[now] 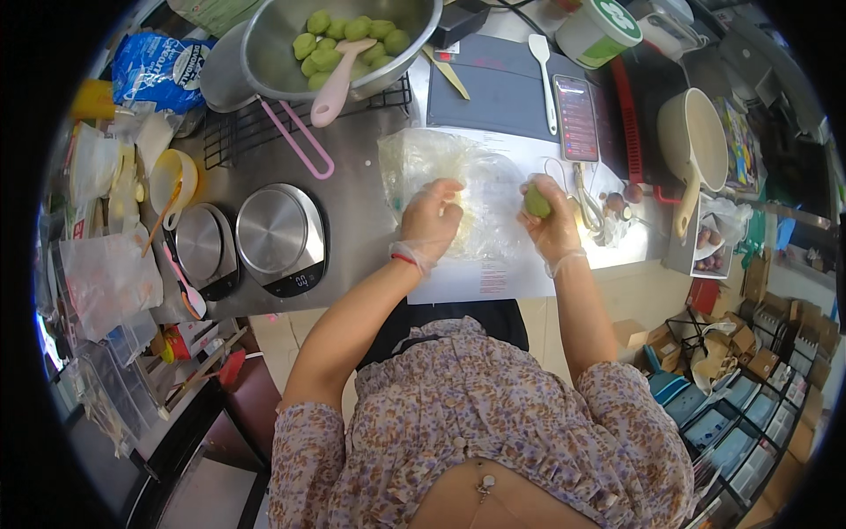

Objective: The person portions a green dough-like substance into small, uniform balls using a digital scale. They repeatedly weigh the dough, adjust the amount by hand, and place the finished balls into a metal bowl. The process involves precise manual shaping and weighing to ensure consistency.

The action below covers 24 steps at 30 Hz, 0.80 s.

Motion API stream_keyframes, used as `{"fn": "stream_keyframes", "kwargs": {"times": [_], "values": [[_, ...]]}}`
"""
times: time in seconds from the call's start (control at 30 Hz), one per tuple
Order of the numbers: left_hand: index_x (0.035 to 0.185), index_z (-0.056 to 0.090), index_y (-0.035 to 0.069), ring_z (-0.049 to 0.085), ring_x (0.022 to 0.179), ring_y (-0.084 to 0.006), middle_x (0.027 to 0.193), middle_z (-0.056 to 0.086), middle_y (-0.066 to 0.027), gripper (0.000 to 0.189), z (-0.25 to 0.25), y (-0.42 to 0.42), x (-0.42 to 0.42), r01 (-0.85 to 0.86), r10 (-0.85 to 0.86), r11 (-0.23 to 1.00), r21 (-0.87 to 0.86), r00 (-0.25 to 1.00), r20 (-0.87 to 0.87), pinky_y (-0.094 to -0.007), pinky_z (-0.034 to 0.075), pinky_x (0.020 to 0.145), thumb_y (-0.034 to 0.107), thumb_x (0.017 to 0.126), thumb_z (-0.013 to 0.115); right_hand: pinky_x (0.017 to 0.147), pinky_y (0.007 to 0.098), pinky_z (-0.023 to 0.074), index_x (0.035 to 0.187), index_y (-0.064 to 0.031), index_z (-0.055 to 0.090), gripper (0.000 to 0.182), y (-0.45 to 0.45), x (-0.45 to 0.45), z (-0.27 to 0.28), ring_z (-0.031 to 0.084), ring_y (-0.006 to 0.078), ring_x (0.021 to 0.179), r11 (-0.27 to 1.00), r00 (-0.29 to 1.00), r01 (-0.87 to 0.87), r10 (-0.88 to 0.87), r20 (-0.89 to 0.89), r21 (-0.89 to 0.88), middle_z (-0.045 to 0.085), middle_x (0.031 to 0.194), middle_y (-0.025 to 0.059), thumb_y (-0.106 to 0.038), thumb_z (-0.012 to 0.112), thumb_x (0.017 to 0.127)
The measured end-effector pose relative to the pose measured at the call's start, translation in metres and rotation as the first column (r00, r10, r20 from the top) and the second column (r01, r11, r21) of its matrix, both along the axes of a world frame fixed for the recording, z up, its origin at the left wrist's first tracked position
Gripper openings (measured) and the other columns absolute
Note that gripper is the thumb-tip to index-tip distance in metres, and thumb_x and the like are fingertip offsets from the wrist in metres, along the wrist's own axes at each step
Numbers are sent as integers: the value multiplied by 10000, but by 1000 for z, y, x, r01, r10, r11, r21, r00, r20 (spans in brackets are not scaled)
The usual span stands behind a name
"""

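My right hand [554,221], in a clear plastic glove, grips a green dough ball [537,201] between its thumb and fingers. To its left, my gloved left hand [431,221] hovers at a clear plastic sheet or bag [492,178], fingers curved and thumb apart, with nothing visible in them. Pale yellow bits lie on the plastic beside that hand. Beneath the plastic are white printed sheets [522,281]. Several similar green balls [325,59] fill part of a large steel bowl [264,69] at the back, where a pink spatula [330,96] also rests.
Two digital scales [281,228] [198,241] stand at left near a yellow-rimmed cup [173,182]. The bowl sits over a black wire rack [218,142]. A phone [576,119] with a cable, a white spatula [542,73] and a cream saucepan [694,139] are at right.
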<state>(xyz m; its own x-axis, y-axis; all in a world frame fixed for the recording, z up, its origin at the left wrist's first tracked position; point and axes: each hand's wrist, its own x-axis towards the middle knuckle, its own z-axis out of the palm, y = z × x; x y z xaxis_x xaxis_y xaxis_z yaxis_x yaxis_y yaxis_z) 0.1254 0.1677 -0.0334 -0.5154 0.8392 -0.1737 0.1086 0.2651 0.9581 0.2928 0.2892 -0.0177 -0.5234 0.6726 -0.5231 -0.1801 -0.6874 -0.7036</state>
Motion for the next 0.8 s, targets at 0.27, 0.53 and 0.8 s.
{"fn": "stream_keyframes", "kwargs": {"times": [0.27,0.53,0.8], "values": [[992,644,74,531,952,-324,994,576,-136,201,-3,20,21,123,-133,991,-51,889,-439,-397,435,855,95,817,547,591,244,415,872,-51,590,203,3,-23,7,514,96,664,917,818,-187,-53,573,352,571,771,5,-237,655,825],[987,659,80,521,951,-321,989,559,-136,208,-16,28,21,133,-267,955,-266,777,-571,-405,441,843,148,810,574,749,358,489,947,-19,641,235,-2,-40,-31,615,306,798,397,552,-694,-241,798,600,606,956,153,-177,657,774],[964,670,158,513,991,-301,1038,560,-91,239,10,34,18,101,-212,964,-245,847,-488,-454,382,885,71,767,567,590,236,409,940,-41,630,185,19,-4,20,511,123,669,990,956,-71,34,290,118,557,802,15,-176,588,820]]}}
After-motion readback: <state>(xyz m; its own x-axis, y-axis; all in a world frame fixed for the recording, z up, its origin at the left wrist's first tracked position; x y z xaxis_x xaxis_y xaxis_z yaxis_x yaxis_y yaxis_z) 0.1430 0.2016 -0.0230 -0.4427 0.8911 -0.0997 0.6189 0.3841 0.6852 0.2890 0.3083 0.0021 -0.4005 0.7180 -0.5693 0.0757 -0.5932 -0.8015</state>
